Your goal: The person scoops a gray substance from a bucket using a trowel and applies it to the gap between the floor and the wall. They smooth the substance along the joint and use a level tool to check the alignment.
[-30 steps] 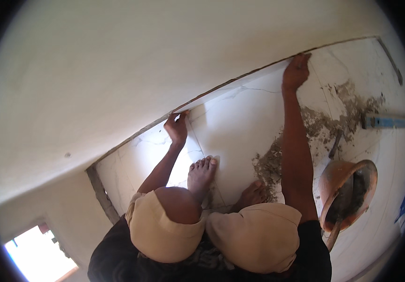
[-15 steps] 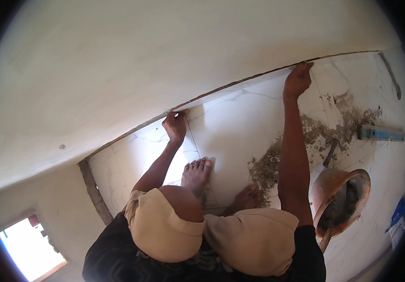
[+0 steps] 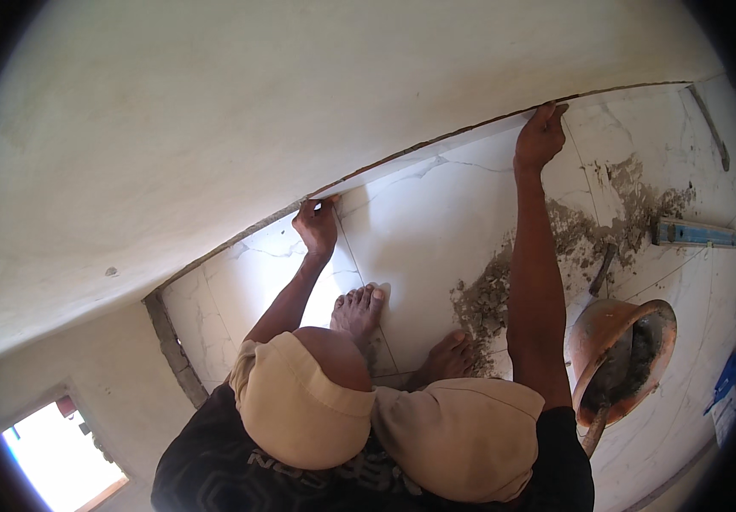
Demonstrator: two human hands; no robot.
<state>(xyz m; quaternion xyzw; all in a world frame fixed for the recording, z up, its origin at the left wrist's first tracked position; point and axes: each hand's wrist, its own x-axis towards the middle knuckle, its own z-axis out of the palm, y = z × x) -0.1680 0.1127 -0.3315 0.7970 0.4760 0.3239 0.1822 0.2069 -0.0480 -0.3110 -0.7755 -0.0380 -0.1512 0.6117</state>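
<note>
Floor tile (image 3: 436, 230), the big white marble-look one, lies flat against the bottom of the cream wall (image 3: 300, 102), and I've got both hands on its far edge. My left hand (image 3: 317, 226) is at the tile's left corner, fingers curled in narrow and pinched right at the gap where tile meets wall. My right hand (image 3: 540, 136) is stretched out to the right corner, fingers also bent tight and pressing on the edge by the wall. Can't tell if either one is actually gripping something small, too tiny to see.

Both bare feet are on the tile, left foot (image 3: 358, 311) near the seam, right foot (image 3: 449, 358) just beside a smear of grey mortar (image 3: 487, 299). Orange pan (image 3: 620, 358) with wet mortar sits to my right, a trowel (image 3: 600, 269) just above it, and a blue spirit level (image 3: 697, 232) lies further out on the laid tiles.
</note>
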